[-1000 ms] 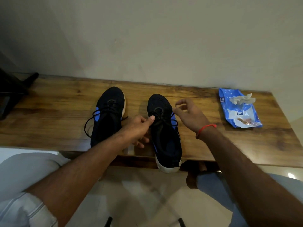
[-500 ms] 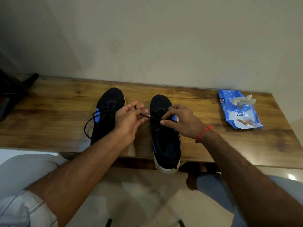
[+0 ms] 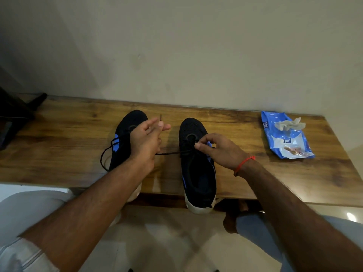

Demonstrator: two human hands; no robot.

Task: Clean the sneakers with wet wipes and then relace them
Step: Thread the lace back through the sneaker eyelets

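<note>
Black lace (image 3: 169, 153) is pinched in the left hand (image 3: 146, 143) and drawn taut left of the right-side sneaker (image 3: 197, 163), whose eyelet end is pinched by the right hand (image 3: 222, 152), presumably for tension while relacing; wipes pack (image 3: 284, 135) is parked further right.

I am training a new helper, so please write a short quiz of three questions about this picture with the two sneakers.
1. True or false: the left hand pulls a lace sideways out of the right sneaker.
2. Where does the wipes pack lie? A) between the sneakers B) at the bench's right end C) on the floor
3. Fill in: the right hand pinches at the right sneaker's ____.

Key: 1 true; 2 B; 3 laces, near the top eyelets. The left sneaker lies partly behind the left hand.
</note>
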